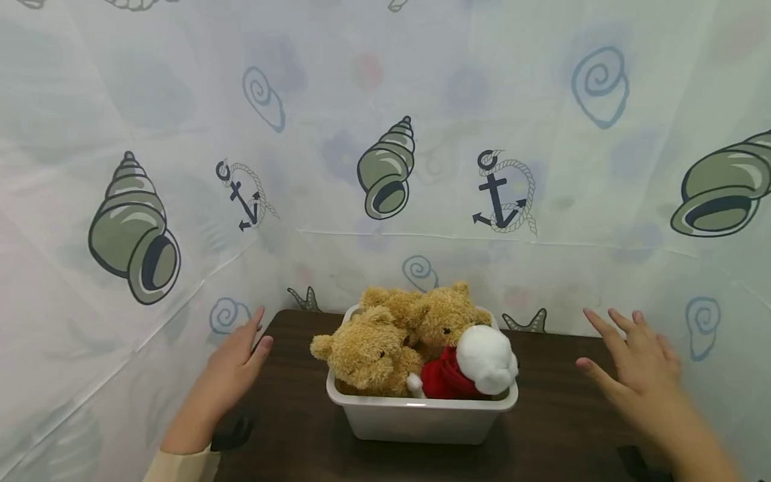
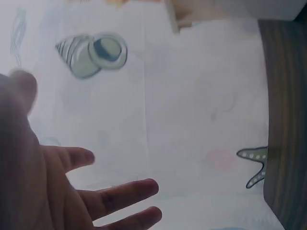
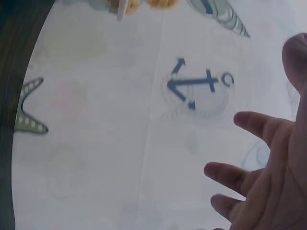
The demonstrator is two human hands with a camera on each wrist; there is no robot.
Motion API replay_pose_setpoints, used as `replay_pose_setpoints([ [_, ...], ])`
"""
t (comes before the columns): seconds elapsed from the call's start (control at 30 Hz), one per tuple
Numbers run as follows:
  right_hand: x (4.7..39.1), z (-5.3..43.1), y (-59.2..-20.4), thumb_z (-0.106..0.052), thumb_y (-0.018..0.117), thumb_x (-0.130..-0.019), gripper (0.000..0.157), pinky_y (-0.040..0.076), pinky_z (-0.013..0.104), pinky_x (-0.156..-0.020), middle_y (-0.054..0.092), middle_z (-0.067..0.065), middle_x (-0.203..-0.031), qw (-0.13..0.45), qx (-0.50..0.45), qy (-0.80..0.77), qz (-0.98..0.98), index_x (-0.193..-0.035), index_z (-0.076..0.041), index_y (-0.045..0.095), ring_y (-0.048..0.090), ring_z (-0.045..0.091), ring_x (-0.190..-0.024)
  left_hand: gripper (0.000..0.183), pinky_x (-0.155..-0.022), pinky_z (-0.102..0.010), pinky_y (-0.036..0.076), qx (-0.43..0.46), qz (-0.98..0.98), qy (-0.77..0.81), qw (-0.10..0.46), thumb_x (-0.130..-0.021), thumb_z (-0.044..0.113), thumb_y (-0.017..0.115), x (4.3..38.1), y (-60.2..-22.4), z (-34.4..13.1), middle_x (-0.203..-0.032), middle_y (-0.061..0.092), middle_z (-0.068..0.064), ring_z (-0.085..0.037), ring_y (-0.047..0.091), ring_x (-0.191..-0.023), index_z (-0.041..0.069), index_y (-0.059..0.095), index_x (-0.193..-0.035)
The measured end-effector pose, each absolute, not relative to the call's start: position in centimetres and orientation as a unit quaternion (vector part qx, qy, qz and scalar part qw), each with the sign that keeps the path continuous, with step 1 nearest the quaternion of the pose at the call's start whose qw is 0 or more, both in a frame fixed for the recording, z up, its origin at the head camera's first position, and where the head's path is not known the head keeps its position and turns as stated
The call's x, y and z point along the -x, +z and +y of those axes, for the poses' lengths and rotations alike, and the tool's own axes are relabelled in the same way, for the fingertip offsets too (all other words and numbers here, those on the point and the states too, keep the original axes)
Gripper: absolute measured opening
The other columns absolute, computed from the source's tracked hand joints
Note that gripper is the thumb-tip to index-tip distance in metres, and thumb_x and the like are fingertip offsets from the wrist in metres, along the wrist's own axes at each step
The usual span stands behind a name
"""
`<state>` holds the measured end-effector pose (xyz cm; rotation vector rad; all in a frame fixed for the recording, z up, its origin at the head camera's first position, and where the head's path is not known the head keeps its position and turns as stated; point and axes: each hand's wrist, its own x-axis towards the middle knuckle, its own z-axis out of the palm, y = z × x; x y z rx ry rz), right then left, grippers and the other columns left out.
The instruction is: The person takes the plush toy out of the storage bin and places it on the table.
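Observation:
A white rectangular tub point(image 1: 421, 422) stands on the dark brown table point(image 1: 289, 415), filled with plush toys. Tan teddy bears point(image 1: 367, 351) fill its left side and back. At the front right lies a plush toy with a white head point(image 1: 486, 358) and red clothing point(image 1: 448, 378), its face hidden. My left hand point(image 1: 231, 368) is raised to the left of the tub, apart from it, fingers extended and holding nothing. On the other side my right hand point(image 1: 641, 375) hovers with spread fingers, also touching nothing. In both wrist views each palm shows bare.
A pale curtain point(image 1: 446, 87) printed with shells, anchors and starfish hangs behind the table and along both sides. The table's back edge meets it. Dark straps point(image 1: 235, 434) sit at the wrists.

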<state>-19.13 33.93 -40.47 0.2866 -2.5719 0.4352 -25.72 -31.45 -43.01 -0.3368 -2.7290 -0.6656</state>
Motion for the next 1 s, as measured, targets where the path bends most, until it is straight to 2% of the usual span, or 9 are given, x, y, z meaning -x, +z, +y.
replay_pose_setpoints([
  [0.1, 19.4, 32.9, -40.5, -0.052, 0.070, -0.104, 0.077, 0.019, 0.088, -0.111, 0.044, 0.038, -0.161, 0.280, -0.116, 0.162, -0.939, -0.171, -0.033, 0.037, 0.027, 0.072, -0.152, 0.079, -0.116, -0.076, 0.038, 0.092, -0.944, -0.297, 0.113, -0.117, 0.050, 0.045, 26.6, -43.4, -31.2, -0.158, 0.053, -0.034, -0.059, 0.048, -0.146, 0.007, 0.015, -0.176],
  [0.2, 19.5, 31.8, -40.8, -0.050, 0.071, -0.104, 0.075, 0.029, 0.089, -0.099, 0.048, 0.040, -0.157, 0.285, -0.121, 0.184, -0.933, -0.170, -0.030, 0.041, 0.035, 0.075, -0.145, 0.094, -0.116, -0.073, 0.040, 0.067, -0.931, -0.356, 0.030, -0.112, 0.061, 0.050, 27.2, -44.2, -30.4, -0.164, 0.047, -0.033, -0.057, 0.047, -0.149, 0.009, 0.004, -0.176],
  [0.27, 19.4, 31.1, -41.1, -0.045, 0.071, -0.106, 0.074, 0.028, 0.089, -0.099, 0.046, 0.040, -0.158, 0.276, -0.124, 0.214, -0.929, -0.170, -0.028, 0.040, 0.032, 0.075, -0.146, 0.104, -0.118, -0.072, 0.040, 0.073, -0.921, -0.382, -0.032, -0.108, 0.063, 0.058, 27.5, -44.9, -30.0, -0.171, 0.037, -0.031, -0.056, 0.038, -0.156, 0.015, -0.003, -0.177],
  [0.43, 19.3, 29.5, -41.4, -0.038, 0.074, -0.105, 0.071, 0.026, 0.089, -0.100, 0.050, 0.034, -0.156, 0.269, -0.134, 0.264, -0.916, -0.168, -0.026, 0.044, 0.033, 0.071, -0.148, 0.119, -0.119, -0.075, 0.037, 0.172, -0.868, -0.446, -0.133, -0.102, 0.045, 0.078, 28.2, -46.4, -29.4, -0.178, 0.015, -0.033, -0.058, 0.017, -0.163, 0.024, -0.014, -0.176],
  [0.6, 19.1, 27.9, -41.2, -0.036, 0.075, -0.105, 0.070, 0.021, 0.091, -0.104, 0.051, 0.027, -0.158, 0.268, -0.141, 0.300, -0.905, -0.167, -0.028, 0.045, 0.031, 0.067, -0.151, 0.128, -0.118, -0.077, 0.037, 0.206, -0.848, -0.465, -0.147, -0.096, 0.053, 0.082, 29.1, -47.8, -28.3, -0.180, 0.000, -0.032, -0.061, 0.012, -0.163, 0.036, -0.019, -0.173],
  [0.73, 18.4, 26.9, -40.6, -0.034, 0.073, -0.106, 0.073, 0.020, 0.090, -0.109, 0.043, 0.023, -0.166, 0.247, -0.133, 0.338, -0.898, -0.170, -0.036, 0.037, 0.026, 0.061, -0.157, 0.131, -0.111, -0.064, 0.051, 0.241, -0.828, -0.475, -0.176, -0.092, 0.062, 0.081, 30.3, -48.7, -27.3, -0.182, 0.003, -0.024, -0.057, 0.031, -0.159, 0.039, -0.020, -0.172],
  [0.83, 18.1, 26.2, -40.5, -0.033, 0.071, -0.108, 0.077, 0.027, 0.088, -0.106, 0.038, 0.021, -0.169, 0.230, -0.126, 0.354, -0.898, -0.172, -0.041, 0.030, 0.029, 0.058, -0.156, 0.133, -0.117, -0.067, 0.046, 0.263, -0.810, -0.489, -0.189, -0.089, 0.072, 0.078, 31.1, -48.9, -26.5, -0.183, 0.000, -0.022, -0.054, 0.024, -0.162, 0.038, -0.021, -0.172],
  [0.97, 18.1, 25.1, -40.4, -0.033, 0.070, -0.109, 0.079, 0.034, 0.084, -0.103, 0.036, 0.018, -0.169, 0.211, -0.128, 0.368, -0.897, -0.172, -0.047, 0.025, 0.035, 0.053, -0.154, 0.137, -0.124, -0.079, 0.023, 0.285, -0.800, -0.501, -0.168, -0.083, 0.083, 0.073, 31.4, -48.8, -25.8, -0.182, -0.017, -0.020, -0.053, -0.006, -0.166, 0.038, -0.021, -0.172],
  [1.0, 18.1, 24.8, -40.4, -0.032, 0.070, -0.109, 0.079, 0.034, 0.083, -0.103, 0.036, 0.017, -0.169, 0.209, -0.130, 0.373, -0.895, -0.172, -0.048, 0.024, 0.035, 0.051, -0.154, 0.135, -0.123, -0.078, 0.025, 0.290, -0.794, -0.509, -0.164, -0.083, 0.084, 0.072, 31.4, -48.9, -25.7, -0.182, -0.018, -0.020, -0.053, -0.006, -0.166, 0.040, -0.020, -0.172],
])
